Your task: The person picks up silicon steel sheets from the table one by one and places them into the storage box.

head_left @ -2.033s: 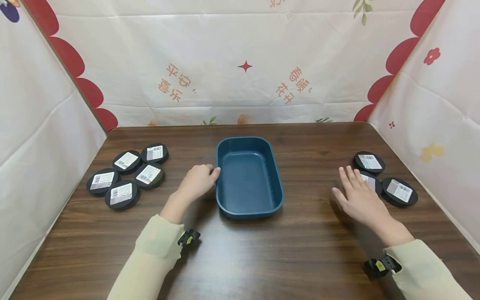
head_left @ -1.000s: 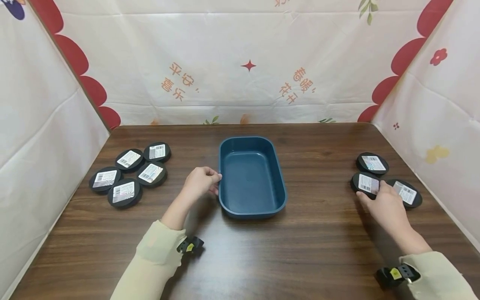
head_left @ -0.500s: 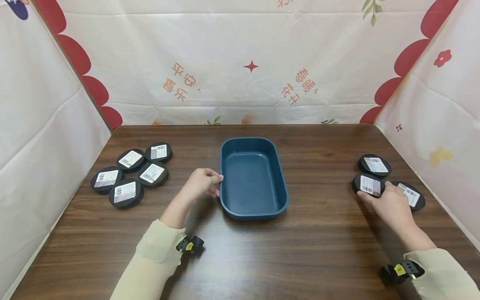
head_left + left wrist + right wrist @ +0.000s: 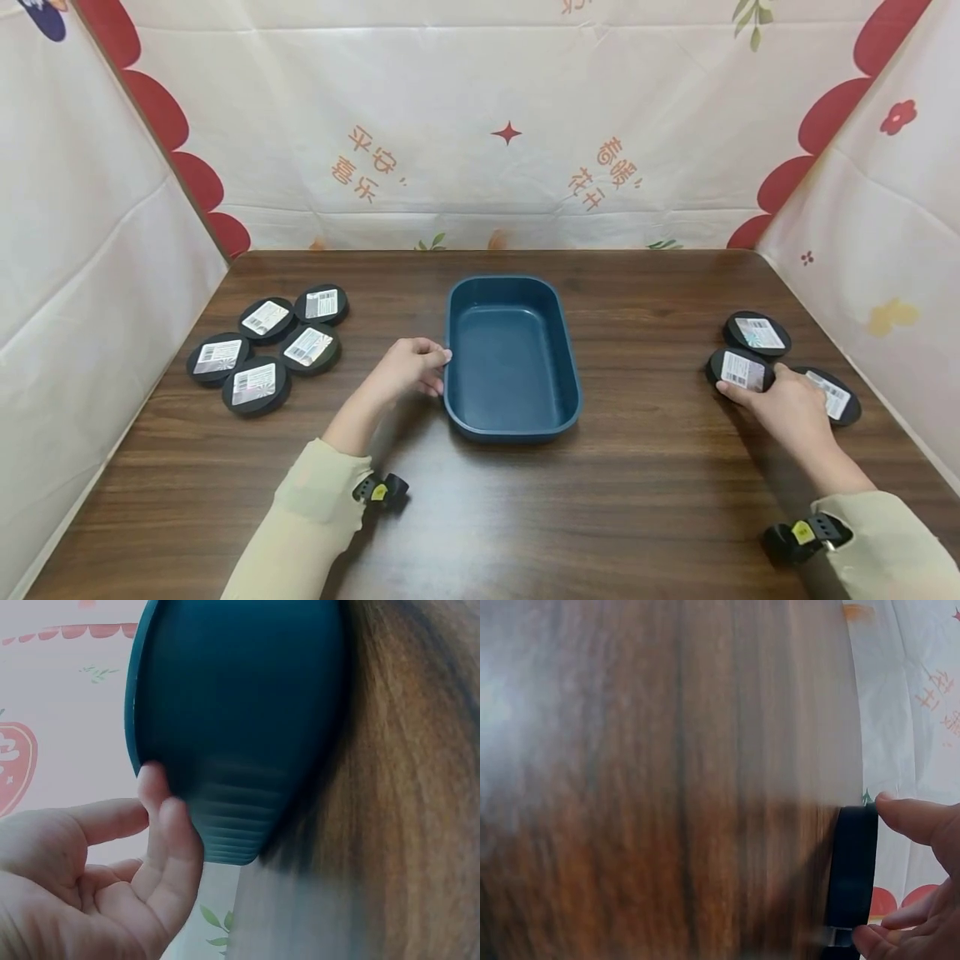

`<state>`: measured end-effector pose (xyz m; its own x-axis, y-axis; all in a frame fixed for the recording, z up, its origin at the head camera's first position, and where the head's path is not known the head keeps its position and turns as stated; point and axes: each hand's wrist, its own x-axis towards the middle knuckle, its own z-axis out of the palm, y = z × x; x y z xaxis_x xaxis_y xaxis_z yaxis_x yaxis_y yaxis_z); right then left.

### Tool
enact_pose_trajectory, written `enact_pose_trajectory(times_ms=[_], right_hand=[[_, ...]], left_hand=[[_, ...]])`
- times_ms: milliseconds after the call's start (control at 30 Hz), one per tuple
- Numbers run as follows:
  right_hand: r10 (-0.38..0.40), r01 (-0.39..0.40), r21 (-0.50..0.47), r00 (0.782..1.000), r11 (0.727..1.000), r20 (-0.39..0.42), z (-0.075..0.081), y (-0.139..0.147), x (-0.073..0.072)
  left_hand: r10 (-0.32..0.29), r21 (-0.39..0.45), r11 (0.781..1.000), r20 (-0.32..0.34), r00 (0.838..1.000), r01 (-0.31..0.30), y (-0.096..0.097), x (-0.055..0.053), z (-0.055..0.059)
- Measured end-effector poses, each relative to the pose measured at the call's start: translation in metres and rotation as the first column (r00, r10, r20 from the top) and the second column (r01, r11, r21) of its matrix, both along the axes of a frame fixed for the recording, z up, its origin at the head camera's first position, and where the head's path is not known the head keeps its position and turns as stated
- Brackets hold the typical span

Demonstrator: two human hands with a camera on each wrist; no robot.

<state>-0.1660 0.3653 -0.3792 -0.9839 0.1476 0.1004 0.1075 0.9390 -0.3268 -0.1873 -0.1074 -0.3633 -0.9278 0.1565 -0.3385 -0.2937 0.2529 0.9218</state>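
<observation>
A deep blue rectangular plastic tray [image 4: 512, 433] sits mid-table, its inside bare. My left hand [image 4: 408, 369] pinches its left rim, thumb tip at the edge. The left wrist view shows fingers [image 4: 174, 847] against the tray's outer wall [image 4: 240, 690]. At the right, my right hand [image 4: 789, 408] grips a flat round black disc [image 4: 741, 371] with a white barcode label, thumb on its near side and fingers on its right. Edge-on, the disc [image 4: 853, 862] shows between thumb and fingers in the right wrist view. Two similar discs lie close by, one behind [image 4: 757, 333] and one to the right [image 4: 836, 396].
Several matching black discs [image 4: 262, 321] with white labels lie grouped at the left of the brown wooden table [image 4: 510, 517]. White printed cloth [image 4: 480, 83] hangs behind the table and along both sides.
My right hand has come down from hovering with spread fingers and now grips the front-left disc of the right group. The right-hand disc has shifted slightly rightward. My left hand stays at the tray's rim.
</observation>
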Motion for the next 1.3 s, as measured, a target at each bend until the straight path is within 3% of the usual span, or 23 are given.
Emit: enact_pose_trajectory(times_ms=[333,633,1300], right_hand=[[-0.006,0.005,0.009,0.998,1.000,0.064,-0.005,-0.002,-0.006],[-0.010,0.009,0.015,0.993,1.000,0.118,-0.004,-0.006,-0.009],[-0.013,0.028,-0.091,0.988,0.995,0.156,-0.008,-0.006,-0.011]], left_hand=[[-0.017,0.056,0.998,0.028,0.999,0.015,0.000,0.000,-0.002],[-0.074,0.189,0.980,0.044,0.996,0.064,-0.002,-0.003,-0.009],[-0.066,0.207,0.977,0.026,0.997,0.059,-0.002,-0.004,-0.010]])
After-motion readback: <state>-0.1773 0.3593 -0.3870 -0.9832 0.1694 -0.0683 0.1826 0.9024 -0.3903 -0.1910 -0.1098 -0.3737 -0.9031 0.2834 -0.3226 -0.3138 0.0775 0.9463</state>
